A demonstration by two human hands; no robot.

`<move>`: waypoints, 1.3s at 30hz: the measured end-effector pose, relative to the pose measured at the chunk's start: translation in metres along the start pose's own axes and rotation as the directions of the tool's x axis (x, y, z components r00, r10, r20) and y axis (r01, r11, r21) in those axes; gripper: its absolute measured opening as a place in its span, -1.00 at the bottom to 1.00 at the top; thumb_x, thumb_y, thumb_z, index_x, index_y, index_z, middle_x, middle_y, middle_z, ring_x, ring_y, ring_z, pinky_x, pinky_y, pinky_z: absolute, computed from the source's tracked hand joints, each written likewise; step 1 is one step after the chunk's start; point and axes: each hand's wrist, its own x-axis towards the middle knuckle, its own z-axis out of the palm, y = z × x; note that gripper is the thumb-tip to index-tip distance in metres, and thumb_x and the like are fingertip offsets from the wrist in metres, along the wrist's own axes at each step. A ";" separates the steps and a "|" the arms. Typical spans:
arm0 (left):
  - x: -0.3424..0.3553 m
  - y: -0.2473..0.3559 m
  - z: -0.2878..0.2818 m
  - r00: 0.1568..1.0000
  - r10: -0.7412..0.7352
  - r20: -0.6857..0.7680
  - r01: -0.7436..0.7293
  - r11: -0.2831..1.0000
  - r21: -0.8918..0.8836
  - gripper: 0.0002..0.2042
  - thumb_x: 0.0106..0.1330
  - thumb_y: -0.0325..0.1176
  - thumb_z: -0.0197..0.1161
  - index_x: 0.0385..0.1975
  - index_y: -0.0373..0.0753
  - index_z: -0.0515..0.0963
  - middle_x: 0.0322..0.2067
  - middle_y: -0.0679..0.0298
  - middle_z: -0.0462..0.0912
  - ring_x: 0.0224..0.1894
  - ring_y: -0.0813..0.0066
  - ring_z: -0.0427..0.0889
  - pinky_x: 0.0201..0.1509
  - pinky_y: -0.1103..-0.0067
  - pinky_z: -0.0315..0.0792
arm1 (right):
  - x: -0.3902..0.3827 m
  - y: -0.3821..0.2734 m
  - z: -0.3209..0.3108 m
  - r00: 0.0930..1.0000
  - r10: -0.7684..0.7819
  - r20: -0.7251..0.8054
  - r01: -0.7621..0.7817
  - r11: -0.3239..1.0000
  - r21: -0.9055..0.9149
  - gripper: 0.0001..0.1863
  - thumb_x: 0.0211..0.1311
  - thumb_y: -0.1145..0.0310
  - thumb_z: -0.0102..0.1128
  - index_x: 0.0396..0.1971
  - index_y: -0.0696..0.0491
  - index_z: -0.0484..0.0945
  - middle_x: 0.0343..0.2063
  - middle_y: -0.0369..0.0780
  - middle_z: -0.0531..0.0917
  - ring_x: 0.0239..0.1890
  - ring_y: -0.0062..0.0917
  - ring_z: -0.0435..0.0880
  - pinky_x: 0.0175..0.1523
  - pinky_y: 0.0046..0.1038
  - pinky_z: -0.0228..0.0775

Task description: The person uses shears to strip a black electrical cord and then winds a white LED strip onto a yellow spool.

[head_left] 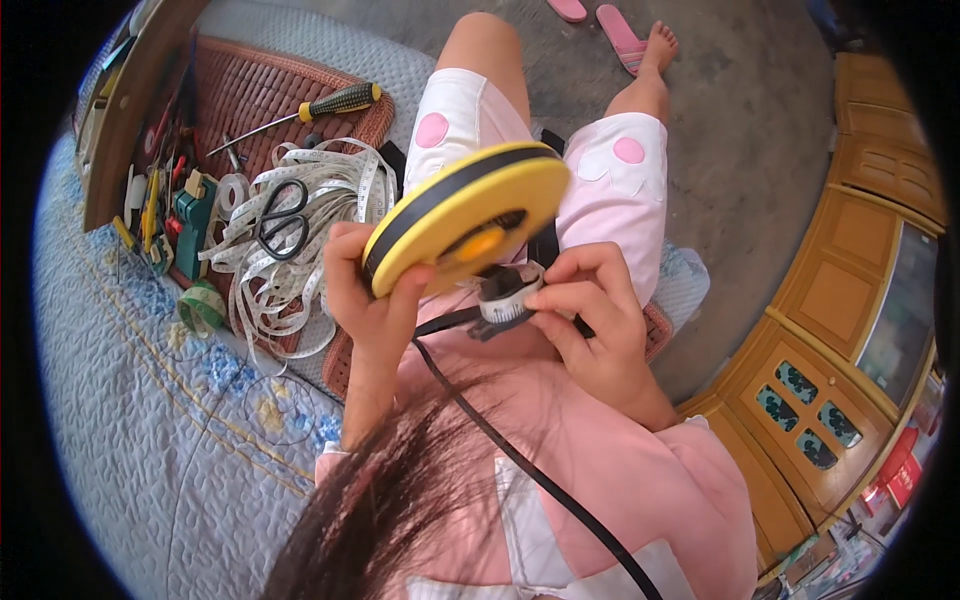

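Note:
A round yellow reel case with a black band round its rim (430,245) is tilted over my lap. My left hand (362,300) grips its lower left edge, thumb on the flat face and fingers behind. Just below the case, my right hand (600,310) pinches a small white coil of measuring tape (512,306) wound about a dark piece. Parts of the coil are blurred. To the left lies a tangled heap of white measuring tape (265,290). Scissors with black handles (284,222) rest on the heap; their blades are hidden.
A yellow-and-black screwdriver (340,101) lies on a reddish-brown mat (250,75). A green tape roll (201,308), a white tape roll (232,193) and several tools sit by a wooden board (135,130). Wooden cabinets (815,290) stand at right.

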 end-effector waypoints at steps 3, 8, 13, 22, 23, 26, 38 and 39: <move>0.001 -0.012 -0.007 0.988 0.150 -0.020 -0.149 0.987 0.054 -0.60 -0.26 -0.30 0.30 -0.47 -0.31 0.26 -0.58 0.25 0.32 -0.52 0.48 0.28 -0.44 0.69 0.17 | 0.000 0.001 -0.009 0.998 0.025 0.052 -0.032 0.992 0.123 -0.80 -0.29 0.69 0.07 -0.54 0.16 0.38 -0.43 -0.18 0.30 -0.49 -0.55 0.36 -0.40 -0.67 0.21; -0.010 -0.011 -0.011 0.755 0.568 0.327 -0.603 0.798 0.007 -0.91 -0.20 -0.49 0.06 -0.64 -0.30 0.34 -0.48 0.16 0.43 -0.40 0.29 0.47 -0.35 0.50 0.34 | -0.009 0.020 -0.033 0.999 -0.009 0.048 -0.013 0.898 0.440 -0.84 -0.23 0.60 0.10 -0.53 0.14 0.39 -0.42 -0.19 0.32 -0.37 -0.55 0.33 -0.29 -0.63 0.18; -0.005 -0.006 -0.028 0.640 0.510 0.574 -0.678 0.727 0.111 -0.88 -0.22 -0.45 0.04 -0.61 -0.28 0.33 -0.39 0.18 0.43 -0.28 0.28 0.42 -0.26 0.41 0.31 | -0.029 0.037 -0.043 0.977 0.202 0.067 -0.187 0.664 0.724 -0.84 -0.16 0.40 0.13 -0.55 0.12 0.39 -0.41 -0.19 0.34 -0.35 -0.58 0.31 -0.23 -0.62 0.13; 0.012 0.017 -0.027 0.560 0.019 0.828 -0.428 0.863 0.270 -0.48 -0.31 -0.33 0.15 -0.18 -0.15 0.30 -0.13 0.23 0.29 -0.09 0.29 0.26 -0.13 0.45 0.15 | -0.026 0.061 -0.017 0.950 0.266 0.166 -0.264 0.390 0.882 -0.84 -0.10 0.41 0.07 -0.48 0.09 0.33 -0.38 -0.23 0.30 -0.33 -0.64 0.31 -0.22 -0.66 0.13; 0.013 0.021 -0.025 0.529 -0.031 0.848 -0.413 0.864 0.289 -0.38 -0.40 -0.29 0.21 -0.15 -0.16 0.27 -0.08 0.19 0.24 -0.06 0.23 0.22 -0.10 0.40 0.13 | -0.025 0.061 -0.015 0.962 0.229 0.151 -0.229 0.371 0.900 -0.83 -0.09 0.42 0.07 -0.46 0.09 0.32 -0.37 -0.23 0.29 -0.33 -0.64 0.32 -0.23 -0.68 0.15; 0.012 0.024 -0.020 0.487 -0.150 0.860 -0.364 0.861 0.356 -0.23 -0.43 -0.13 0.27 -0.06 -0.18 0.17 0.01 0.07 0.05 0.04 0.10 0.04 0.00 0.33 0.03 | -0.018 0.066 -0.009 0.970 0.223 0.102 -0.161 0.268 0.950 -0.82 -0.09 0.41 0.07 -0.45 0.09 0.31 -0.37 -0.22 0.29 -0.34 -0.62 0.34 -0.24 -0.67 0.18; 0.033 -0.006 0.025 0.705 0.161 0.691 -0.276 0.959 0.058 -0.25 -0.47 0.07 0.22 -0.15 -0.15 0.24 -0.10 0.05 0.12 -0.01 -0.10 0.00 -0.04 0.15 -0.08 | -0.002 0.054 0.007 0.963 0.123 0.240 -0.265 0.267 0.927 -0.85 -0.07 0.40 0.06 -0.48 0.07 0.33 -0.41 -0.23 0.31 -0.36 -0.63 0.31 -0.26 -0.68 0.17; 0.030 -0.012 0.025 0.707 0.161 0.689 -0.279 0.958 0.061 -0.25 -0.47 0.07 0.22 -0.15 -0.15 0.24 -0.10 0.05 0.12 -0.01 -0.10 0.00 -0.04 0.15 -0.08 | -0.002 0.053 0.008 0.963 0.118 0.242 -0.265 0.266 0.927 -0.85 -0.07 0.40 0.06 -0.48 0.07 0.33 -0.41 -0.23 0.31 -0.36 -0.63 0.31 -0.26 -0.68 0.17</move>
